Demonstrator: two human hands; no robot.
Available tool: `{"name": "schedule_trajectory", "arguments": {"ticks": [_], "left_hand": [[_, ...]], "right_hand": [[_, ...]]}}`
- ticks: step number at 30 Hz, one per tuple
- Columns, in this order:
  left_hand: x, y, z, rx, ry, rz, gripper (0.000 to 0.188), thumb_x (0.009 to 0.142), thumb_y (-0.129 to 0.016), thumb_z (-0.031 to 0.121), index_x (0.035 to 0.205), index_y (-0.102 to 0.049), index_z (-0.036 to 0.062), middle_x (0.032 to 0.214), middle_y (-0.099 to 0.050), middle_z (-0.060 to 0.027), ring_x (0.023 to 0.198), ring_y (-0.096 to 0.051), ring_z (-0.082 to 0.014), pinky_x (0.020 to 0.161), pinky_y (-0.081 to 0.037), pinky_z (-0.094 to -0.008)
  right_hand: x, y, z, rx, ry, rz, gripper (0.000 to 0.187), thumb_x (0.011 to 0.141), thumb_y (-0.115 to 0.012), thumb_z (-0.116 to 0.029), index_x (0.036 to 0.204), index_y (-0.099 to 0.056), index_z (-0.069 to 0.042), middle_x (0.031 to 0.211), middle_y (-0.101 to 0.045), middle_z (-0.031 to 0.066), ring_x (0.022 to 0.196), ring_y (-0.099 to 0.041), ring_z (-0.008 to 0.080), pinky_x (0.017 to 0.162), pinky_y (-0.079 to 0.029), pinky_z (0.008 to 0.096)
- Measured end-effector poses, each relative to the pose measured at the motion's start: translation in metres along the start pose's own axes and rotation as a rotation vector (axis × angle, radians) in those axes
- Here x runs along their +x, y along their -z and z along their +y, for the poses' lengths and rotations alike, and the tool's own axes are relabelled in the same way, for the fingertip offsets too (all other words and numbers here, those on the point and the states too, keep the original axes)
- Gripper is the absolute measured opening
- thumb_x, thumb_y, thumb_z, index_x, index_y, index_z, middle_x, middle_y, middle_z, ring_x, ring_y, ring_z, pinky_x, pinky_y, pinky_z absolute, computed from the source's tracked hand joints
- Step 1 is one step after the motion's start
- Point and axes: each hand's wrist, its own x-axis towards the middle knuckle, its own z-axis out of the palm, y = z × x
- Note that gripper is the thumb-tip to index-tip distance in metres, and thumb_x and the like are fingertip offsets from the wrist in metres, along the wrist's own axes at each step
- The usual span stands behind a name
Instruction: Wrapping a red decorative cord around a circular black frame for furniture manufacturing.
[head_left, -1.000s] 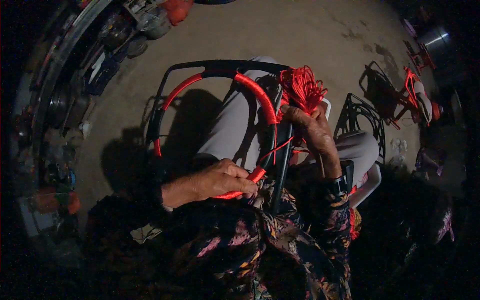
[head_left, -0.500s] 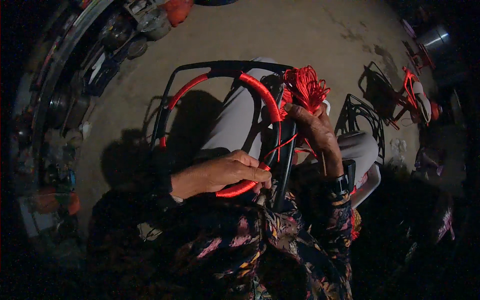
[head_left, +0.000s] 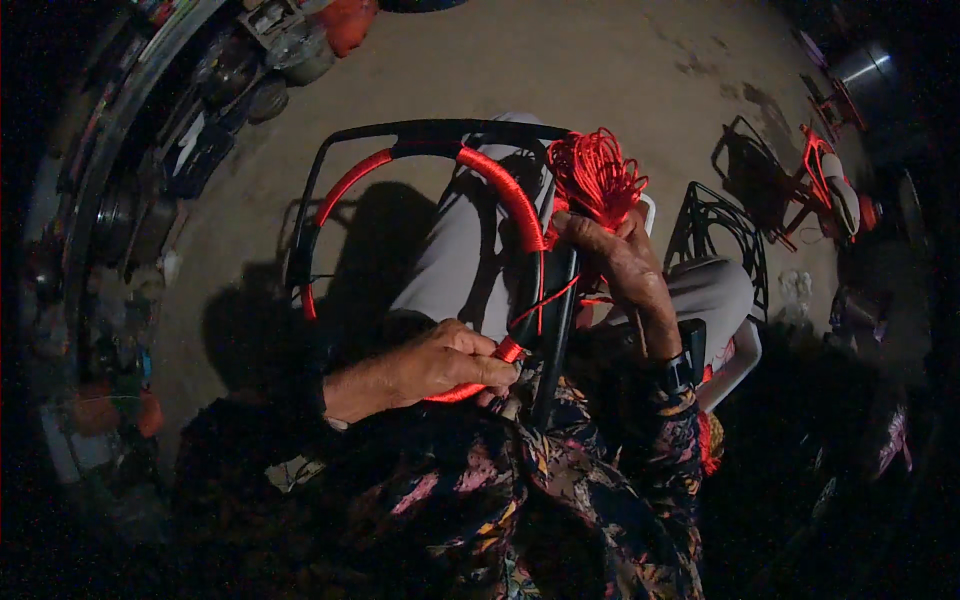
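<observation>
Across my lap lies a black frame [head_left: 330,150] with a ring inside it. Red cord is wound tightly round parts of the ring [head_left: 508,188], and bare black stretches show between the wound parts. My left hand [head_left: 425,370] is closed on the ring's near side, thumb and fingers pinching the red winding there. My right hand [head_left: 625,260], beyond the frame's right bar, grips a looped hank of red cord [head_left: 597,180]. A single strand [head_left: 545,300] runs from near that hand across the bar to the winding by my left fingers.
Another black frame [head_left: 715,230] stands to the right of my knee. Farther right is a red-framed object with a pale part [head_left: 838,185] on the floor [head_left: 640,70]. Bags and pots [head_left: 265,98] crowd the left side, with an orange-red bundle [head_left: 347,25] at the top.
The frame and both hands have shifted slightly left, the left hand also a little nearer to me. Both grips are kept, and the cord strand still stretches between them.
</observation>
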Motion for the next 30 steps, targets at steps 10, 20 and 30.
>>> {"name": "schedule_trajectory", "arguments": {"ticks": [10, 20, 30], "left_hand": [[0.026, 0.01, -0.002, -0.195, -0.053, -0.067, 0.034, 0.093, -0.055, 0.03, 0.095, -0.065, -0.003, 0.084, -0.064, -0.0044, 0.079, -0.058, -0.0116, 0.075, -0.043, -0.0236], [0.022, 0.008, -0.002, -0.211, -0.073, -0.085, 0.031, 0.088, -0.062, 0.025, 0.08, -0.065, -0.0046, 0.073, -0.064, -0.009, 0.07, -0.06, -0.0139, 0.071, -0.047, -0.0266], [0.02, 0.004, 0.001, -0.175, -0.119, -0.029, 0.033, 0.089, -0.062, 0.026, 0.082, -0.066, -0.0052, 0.069, -0.063, -0.0087, 0.064, -0.06, -0.0126, 0.062, -0.049, -0.0275]], "right_hand": [[0.006, 0.007, 0.019, -0.004, 0.001, 0.102, 0.022, 0.077, -0.074, -0.023, 0.087, -0.064, -0.006, 0.064, -0.059, -0.0011, 0.047, -0.048, 0.0068, 0.039, -0.034, 0.0221], [0.006, 0.005, 0.014, 0.044, 0.029, 0.0, 0.018, 0.079, -0.072, -0.022, 0.079, -0.062, -0.008, 0.063, -0.054, -0.0074, 0.051, -0.044, 0.0036, 0.046, -0.032, 0.0223], [0.006, 0.008, 0.016, 0.122, -0.093, 0.029, 0.027, 0.074, -0.076, -0.025, 0.088, -0.064, -0.005, 0.069, -0.061, -0.0011, 0.057, -0.053, 0.007, 0.049, -0.04, 0.0234]]}}
